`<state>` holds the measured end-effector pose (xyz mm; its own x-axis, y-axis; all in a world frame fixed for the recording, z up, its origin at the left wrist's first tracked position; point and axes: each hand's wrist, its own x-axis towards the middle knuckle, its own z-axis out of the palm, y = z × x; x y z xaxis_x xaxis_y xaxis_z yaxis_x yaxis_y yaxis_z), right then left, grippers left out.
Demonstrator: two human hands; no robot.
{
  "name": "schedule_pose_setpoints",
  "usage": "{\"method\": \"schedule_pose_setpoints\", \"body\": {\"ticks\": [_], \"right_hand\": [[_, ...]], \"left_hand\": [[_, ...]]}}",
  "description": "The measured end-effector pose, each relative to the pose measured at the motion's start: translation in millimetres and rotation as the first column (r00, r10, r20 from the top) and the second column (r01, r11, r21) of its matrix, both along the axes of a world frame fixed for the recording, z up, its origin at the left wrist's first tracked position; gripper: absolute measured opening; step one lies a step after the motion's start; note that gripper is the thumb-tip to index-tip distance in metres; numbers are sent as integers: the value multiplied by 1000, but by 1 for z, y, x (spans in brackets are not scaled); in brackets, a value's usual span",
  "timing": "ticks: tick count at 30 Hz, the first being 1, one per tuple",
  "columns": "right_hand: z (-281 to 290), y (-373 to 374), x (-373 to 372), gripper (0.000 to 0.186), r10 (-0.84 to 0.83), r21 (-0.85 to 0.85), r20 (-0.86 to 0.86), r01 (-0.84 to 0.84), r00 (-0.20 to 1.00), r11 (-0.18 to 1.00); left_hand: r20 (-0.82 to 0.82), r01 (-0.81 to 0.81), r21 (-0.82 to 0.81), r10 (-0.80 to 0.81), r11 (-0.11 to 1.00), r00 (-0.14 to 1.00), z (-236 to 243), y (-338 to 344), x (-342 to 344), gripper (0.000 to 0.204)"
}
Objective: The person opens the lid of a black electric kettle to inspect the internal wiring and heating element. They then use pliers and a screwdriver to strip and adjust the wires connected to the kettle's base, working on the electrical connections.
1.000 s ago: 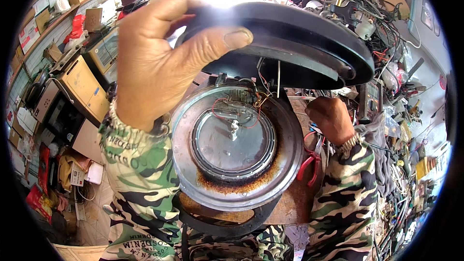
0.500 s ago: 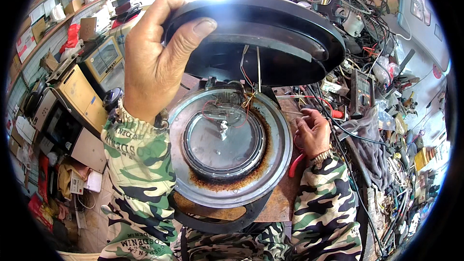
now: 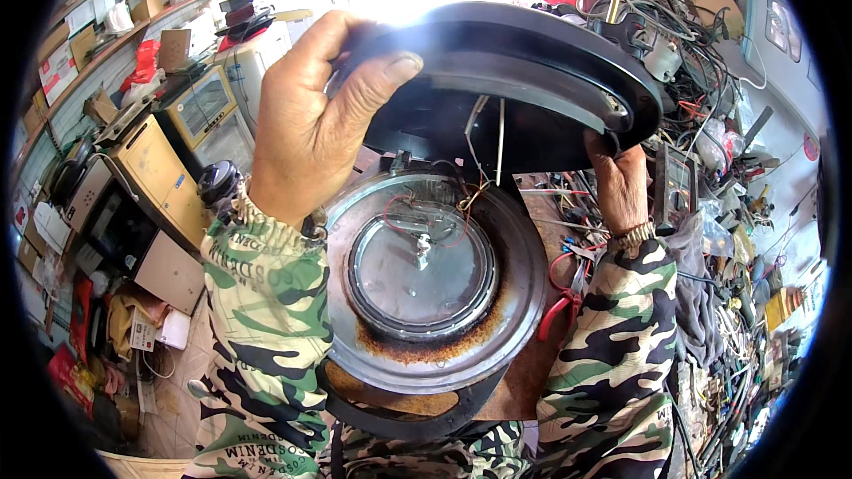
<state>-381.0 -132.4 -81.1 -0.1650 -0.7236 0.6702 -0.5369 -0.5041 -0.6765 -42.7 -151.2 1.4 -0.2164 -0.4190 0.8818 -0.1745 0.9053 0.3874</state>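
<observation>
A round black cover (image 3: 532,49) is tilted up at the back of an opened appliance, its hollow underside facing me. My left hand (image 3: 311,129) grips its left rim, thumb on the inner side. At the right rim, my right hand (image 3: 621,184) has its fingers closed on the edge, partly hidden behind it. Below lies a round metal pan (image 3: 524,293) with a brown burnt ring around a smaller raised disc (image 3: 422,288). Thin wires (image 3: 484,137) run from the pan's back up into the cover. A black loop handle (image 3: 426,426) sticks out toward me.
Red-handled pliers (image 3: 559,310) lie on the brown bench right of the pan. Tangled cables (image 3: 674,44), a grey cloth (image 3: 706,284) and loose parts crowd the right side. Shelves with boxes (image 3: 67,66) and old appliances (image 3: 155,173) stand at left.
My right hand has risen from the bench beside the pan to the cover's right rim. The cover has shifted slightly right and down with my left hand still on it.
</observation>
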Motion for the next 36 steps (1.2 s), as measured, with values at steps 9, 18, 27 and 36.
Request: {"method": "schedule_pose_setpoints", "body": {"ticks": [9, 18, 27, 36], "right_hand": [[-23, -20, -18, 40, -104, -57, 81, 108, 991, 992], [-24, -24, -14, 37, 4, -29, 276, 4, 961, 1000], [-36, -35, -27, 42, 135, -95, 493, -101, 860, 990], [-45, -41, -39, 42, -66, 31, 356, 59, 932, 998]], "left_hand": [[366, -255, 132, 192, 958, 911, -19, -39, 33, 62], [526, -439, 438, 173, 785, 833, -53, -87, 53, 36], [421, -426, 123, 342, 896, 840, -40, -72, 35, 31], [354, -475, -47, 460, 879, 815, -25, -50, 27, 28]]}}
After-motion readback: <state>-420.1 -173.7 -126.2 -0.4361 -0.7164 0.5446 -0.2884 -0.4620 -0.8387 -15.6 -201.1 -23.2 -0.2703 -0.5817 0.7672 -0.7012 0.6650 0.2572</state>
